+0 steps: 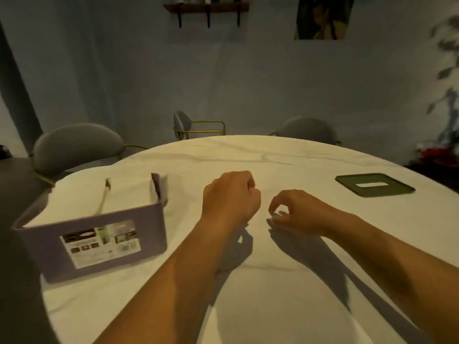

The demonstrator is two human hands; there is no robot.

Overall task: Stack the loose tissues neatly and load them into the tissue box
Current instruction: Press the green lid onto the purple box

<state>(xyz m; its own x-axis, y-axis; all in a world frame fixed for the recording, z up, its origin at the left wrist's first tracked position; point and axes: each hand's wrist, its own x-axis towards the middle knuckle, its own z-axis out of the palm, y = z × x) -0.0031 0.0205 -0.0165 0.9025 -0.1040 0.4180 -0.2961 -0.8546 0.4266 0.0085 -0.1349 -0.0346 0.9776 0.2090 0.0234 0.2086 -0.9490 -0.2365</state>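
Head view: left hand point(231, 194) fisted, empty; right hand point(299, 213) curled toward its thumb above the table point(273, 309), grasp unclear.

White marble-look round table point(273, 306), grey veins on the far part. Three grey padded chairs with gold frames behind the far edge: left chair point(77, 145) close to the table, middle chair point(182, 122) turned sideways further back, right chair point(306, 130) partly hidden by the table edge. Blue-grey wall point(149, 70). Dark wooden shelf point(206, 7) up high, items on it cropped. Poster point(324, 17) to its right. Blurred leafy plant point(447, 78) far right, something red point(437, 153) below it.
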